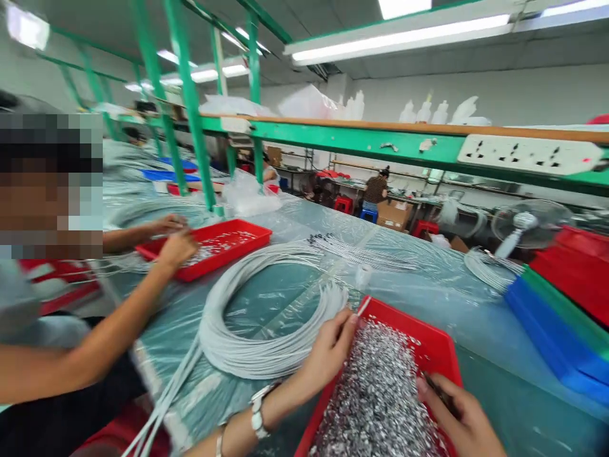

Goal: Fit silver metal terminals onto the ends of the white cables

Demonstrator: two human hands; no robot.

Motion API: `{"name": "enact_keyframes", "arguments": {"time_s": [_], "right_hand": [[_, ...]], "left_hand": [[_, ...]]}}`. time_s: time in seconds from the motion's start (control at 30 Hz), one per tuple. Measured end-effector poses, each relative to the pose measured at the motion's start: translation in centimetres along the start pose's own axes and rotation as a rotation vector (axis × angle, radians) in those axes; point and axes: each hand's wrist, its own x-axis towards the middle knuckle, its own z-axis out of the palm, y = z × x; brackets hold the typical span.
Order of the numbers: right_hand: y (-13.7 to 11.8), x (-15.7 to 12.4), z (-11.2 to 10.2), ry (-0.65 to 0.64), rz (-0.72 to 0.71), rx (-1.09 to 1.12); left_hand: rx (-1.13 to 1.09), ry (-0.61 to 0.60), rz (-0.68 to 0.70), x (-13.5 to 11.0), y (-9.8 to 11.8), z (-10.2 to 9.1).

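My left hand pinches the end of a thin white cable at the near left rim of a red tray. The tray is heaped with small silver metal parts. My right hand rests on the heap at the tray's right side, fingers curled round a small dark thing I cannot name. A big coil of white cables lies on the plastic-covered table just left of my left hand. A watch sits on my left wrist.
A co-worker at the left reaches both hands into another red tray of parts. Stacked blue, green and red trays stand at the right. A fan, a power strip on the green shelf, more cable bundles.
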Motion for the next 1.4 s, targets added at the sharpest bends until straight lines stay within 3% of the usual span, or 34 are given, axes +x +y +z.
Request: {"name": "enact_keyframes", "arguments": {"time_s": [0.27, 0.47, 0.77, 1.17, 1.4], "right_hand": [[-3.7, -1.8, 2.7, 0.146, 0.115, -0.006], [-5.2, -1.3, 3.4, 0.136, 0.083, -0.014], [-4.7, -0.8, 3.6, 0.065, 0.057, -0.011], [-4.1, -0.8, 3.9, 0.042, 0.095, 0.007], [-4.1, 0.2, 3.4, -0.093, 0.053, -0.036]], "left_hand": [[-0.067, -0.138, 0.033, -2.4, 1.3, 0.0], [-0.04, -0.203, 0.036, -3.7, 0.6, 0.6], [0.022, -0.094, 0.194, -4.3, 0.5, 0.3], [-0.363, -0.218, -0.189, -3.3, 1.6, 0.6], [-0.412, -0.268, -0.271, -3.1, 1.9, 0.3]]}}
